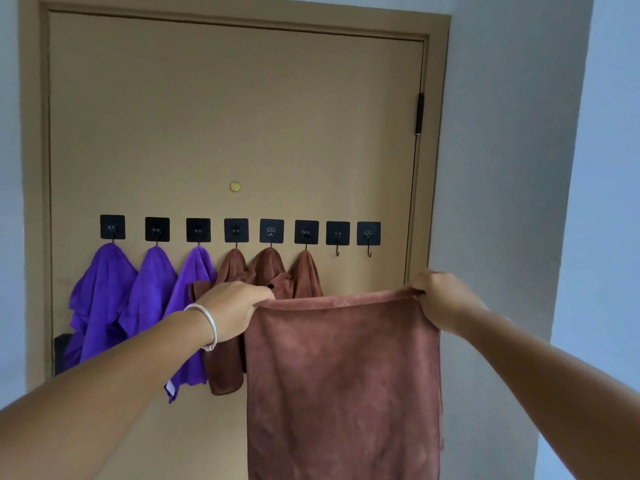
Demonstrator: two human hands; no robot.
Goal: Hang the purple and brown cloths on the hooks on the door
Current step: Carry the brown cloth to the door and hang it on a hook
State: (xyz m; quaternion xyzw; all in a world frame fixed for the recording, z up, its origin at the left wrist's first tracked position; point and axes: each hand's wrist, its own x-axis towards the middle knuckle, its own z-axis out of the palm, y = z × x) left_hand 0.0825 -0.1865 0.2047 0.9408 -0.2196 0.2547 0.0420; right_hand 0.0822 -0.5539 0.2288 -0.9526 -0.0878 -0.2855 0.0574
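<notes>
Eight black hooks (236, 230) run in a row across the door (235, 116), below its brass peephole (234, 187). Three purple cloths (149, 299) hang from the three hooks at the door's left end, and three brown cloths (266, 268) from the next three; the two hooks nearest the hinge (420, 113) are bare. In front of the door, a fourth brown cloth (343, 382) hangs spread flat, its top corners pinched by the left hand (235, 310), which wears a bracelet (207, 323), and the right hand (443, 299).
</notes>
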